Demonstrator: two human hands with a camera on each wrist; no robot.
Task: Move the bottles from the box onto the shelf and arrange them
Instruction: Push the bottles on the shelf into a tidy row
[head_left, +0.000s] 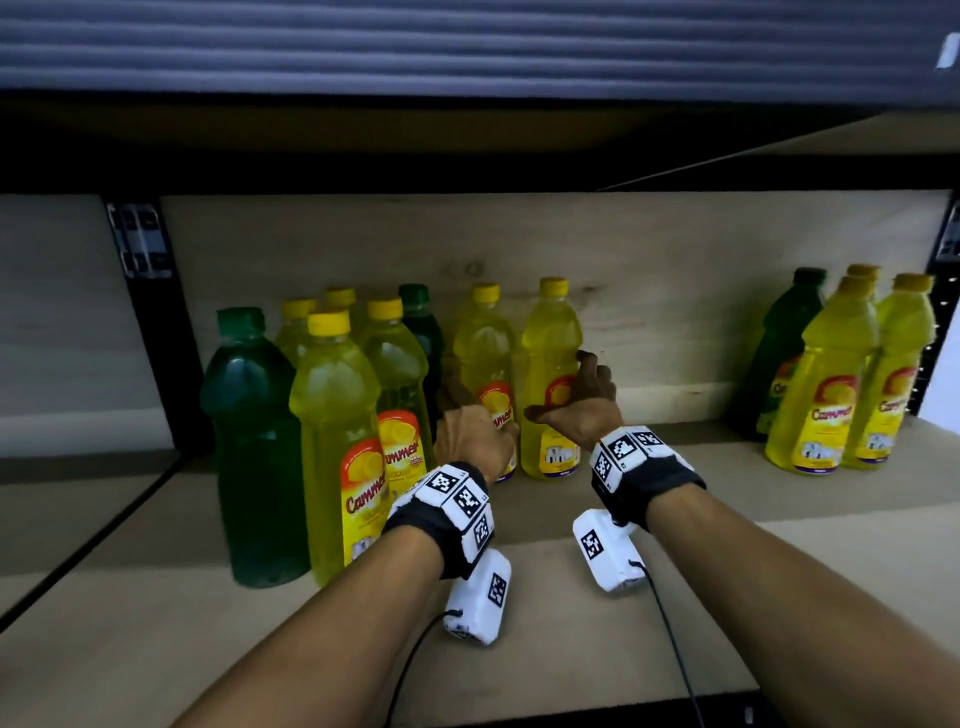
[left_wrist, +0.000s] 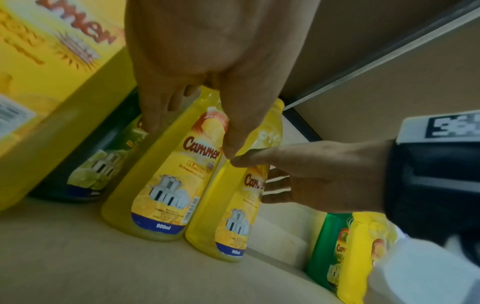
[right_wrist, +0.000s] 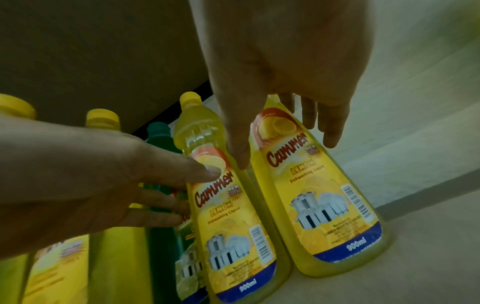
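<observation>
Two yellow Cammer bottles stand side by side at the middle back of the wooden shelf (head_left: 524, 603). My left hand (head_left: 467, 436) holds the left yellow bottle (head_left: 483, 353): its thumb lies on the label and its fingers reach round the far side. My right hand (head_left: 582, 405) cups the right yellow bottle (head_left: 550, 343). That thumb rests at the bottle's left edge and the straight, spread fingers stand off its right side. The left wrist view shows the left hand (left_wrist: 202, 61) over its bottle (left_wrist: 166, 185). In the right wrist view the right hand (right_wrist: 272, 61) hovers over its bottle (right_wrist: 324, 205). No box is in view.
A cluster of several yellow bottles and a green bottle (head_left: 254, 441) fills the shelf's left side, close to my left forearm. Another group with a yellow bottle (head_left: 826, 395) stands at the far right. The upper shelf (head_left: 467, 145) hangs low overhead. Black uprights (head_left: 156, 338) flank the bay.
</observation>
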